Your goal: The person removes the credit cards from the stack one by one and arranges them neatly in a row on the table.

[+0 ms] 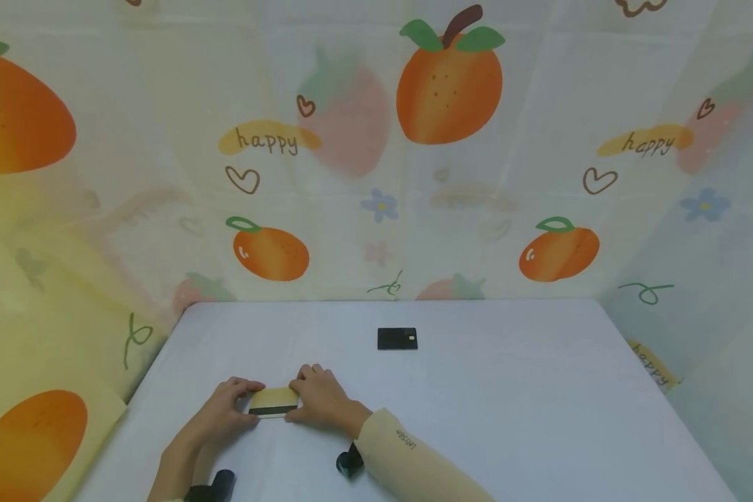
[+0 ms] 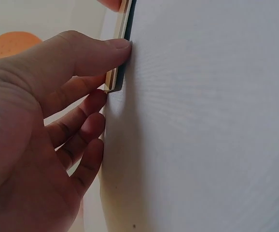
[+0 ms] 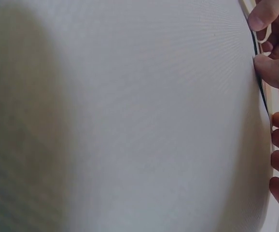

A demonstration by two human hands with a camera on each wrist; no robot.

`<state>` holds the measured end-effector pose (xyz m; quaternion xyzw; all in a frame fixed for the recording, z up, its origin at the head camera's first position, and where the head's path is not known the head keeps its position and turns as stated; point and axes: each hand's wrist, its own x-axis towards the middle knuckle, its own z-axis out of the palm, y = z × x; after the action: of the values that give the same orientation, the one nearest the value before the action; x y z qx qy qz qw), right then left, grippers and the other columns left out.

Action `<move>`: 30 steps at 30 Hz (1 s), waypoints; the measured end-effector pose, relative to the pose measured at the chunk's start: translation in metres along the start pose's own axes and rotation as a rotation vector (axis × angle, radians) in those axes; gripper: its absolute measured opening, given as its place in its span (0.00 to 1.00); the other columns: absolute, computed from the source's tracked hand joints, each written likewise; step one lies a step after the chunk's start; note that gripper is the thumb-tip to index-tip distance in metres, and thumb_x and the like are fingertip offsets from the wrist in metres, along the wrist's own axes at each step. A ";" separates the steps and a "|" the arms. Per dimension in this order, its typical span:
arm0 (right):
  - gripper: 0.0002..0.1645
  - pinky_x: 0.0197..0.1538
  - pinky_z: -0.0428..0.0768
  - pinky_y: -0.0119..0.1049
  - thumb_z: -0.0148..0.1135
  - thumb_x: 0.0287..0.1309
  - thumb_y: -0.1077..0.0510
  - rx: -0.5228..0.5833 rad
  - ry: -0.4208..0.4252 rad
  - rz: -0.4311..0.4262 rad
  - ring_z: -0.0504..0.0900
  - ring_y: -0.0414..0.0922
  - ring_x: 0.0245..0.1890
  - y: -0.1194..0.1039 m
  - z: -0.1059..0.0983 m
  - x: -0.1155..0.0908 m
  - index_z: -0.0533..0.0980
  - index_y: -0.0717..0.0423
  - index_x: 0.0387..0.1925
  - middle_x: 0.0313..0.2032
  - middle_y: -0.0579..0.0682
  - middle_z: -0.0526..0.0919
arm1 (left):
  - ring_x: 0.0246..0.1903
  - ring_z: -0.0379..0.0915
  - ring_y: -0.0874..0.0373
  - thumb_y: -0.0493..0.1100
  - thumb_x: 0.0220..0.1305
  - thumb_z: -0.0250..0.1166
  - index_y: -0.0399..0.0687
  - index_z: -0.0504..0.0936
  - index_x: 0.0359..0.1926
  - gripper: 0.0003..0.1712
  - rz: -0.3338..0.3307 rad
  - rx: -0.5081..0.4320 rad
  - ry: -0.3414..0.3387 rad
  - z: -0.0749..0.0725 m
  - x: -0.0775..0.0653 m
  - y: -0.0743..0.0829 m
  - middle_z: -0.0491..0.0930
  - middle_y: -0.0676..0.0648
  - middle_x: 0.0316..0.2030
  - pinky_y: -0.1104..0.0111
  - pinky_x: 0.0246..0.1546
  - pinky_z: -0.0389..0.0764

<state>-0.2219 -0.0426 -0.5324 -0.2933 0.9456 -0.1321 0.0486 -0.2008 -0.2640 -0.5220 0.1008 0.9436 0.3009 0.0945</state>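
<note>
A small stack of bank cards (image 1: pixel 273 399) lies low over the white table, left of centre. Its top card is gold with a dark stripe and a pale lower strip. At the stack's left end, my left hand (image 1: pixel 231 406) pinches it between thumb and fingers. My right hand (image 1: pixel 322 399) grips the opposite end in the same way. In the left wrist view the layered edges of the cards (image 2: pixel 112 79) show beneath the thumb, the lowest layer dark. Only a thin edge of the stack (image 3: pixel 262 92) appears in the right wrist view, with fingertips along it.
A black card (image 1: pixel 392 339) with a gold chip lies flat farther back on the white tabletop (image 1: pixel 508 411). Fruit-printed cloth (image 1: pixel 351 209) hangs behind the table and along both sides. Dark wrist-worn devices (image 1: pixel 349 461) sit near the table surface.
</note>
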 end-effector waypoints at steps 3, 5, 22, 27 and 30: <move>0.33 0.45 0.67 0.27 0.66 0.52 0.33 0.000 -0.001 -0.004 0.68 0.35 0.43 0.000 0.001 0.000 0.77 0.42 0.57 0.46 0.38 0.75 | 0.50 0.69 0.47 0.39 0.44 0.76 0.45 0.80 0.54 0.31 -0.019 0.001 0.005 0.001 -0.002 0.000 0.75 0.43 0.49 0.48 0.51 0.73; 0.33 0.45 0.68 0.27 0.66 0.52 0.33 0.006 -0.001 -0.003 0.68 0.35 0.44 0.000 0.001 0.000 0.77 0.42 0.58 0.46 0.38 0.75 | 0.52 0.68 0.45 0.39 0.45 0.75 0.45 0.79 0.55 0.31 -0.033 -0.003 0.005 0.002 -0.002 0.000 0.75 0.42 0.51 0.46 0.52 0.72; 0.32 0.50 0.73 0.28 0.66 0.54 0.36 0.111 0.015 -0.027 0.73 0.38 0.47 0.007 -0.010 -0.005 0.78 0.45 0.57 0.49 0.42 0.78 | 0.51 0.72 0.45 0.44 0.52 0.73 0.41 0.77 0.58 0.32 -0.049 -0.018 0.094 0.004 -0.006 0.000 0.77 0.41 0.50 0.46 0.53 0.73; 0.31 0.53 0.74 0.31 0.66 0.54 0.36 0.094 0.038 -0.043 0.74 0.40 0.49 0.016 -0.016 -0.007 0.78 0.46 0.56 0.49 0.44 0.79 | 0.51 0.72 0.45 0.47 0.57 0.70 0.42 0.77 0.59 0.29 -0.045 -0.044 0.141 0.004 -0.002 0.002 0.77 0.40 0.51 0.47 0.54 0.73; 0.31 0.54 0.75 0.33 0.66 0.55 0.37 0.096 0.043 -0.047 0.75 0.41 0.50 0.023 -0.018 -0.011 0.78 0.45 0.57 0.49 0.44 0.79 | 0.50 0.72 0.47 0.49 0.59 0.69 0.43 0.78 0.58 0.28 -0.025 -0.057 0.163 0.005 0.002 0.005 0.78 0.41 0.50 0.50 0.52 0.73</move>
<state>-0.2287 -0.0139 -0.5210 -0.3101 0.9318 -0.1845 0.0390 -0.2010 -0.2566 -0.5230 0.0617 0.9404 0.3337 0.0236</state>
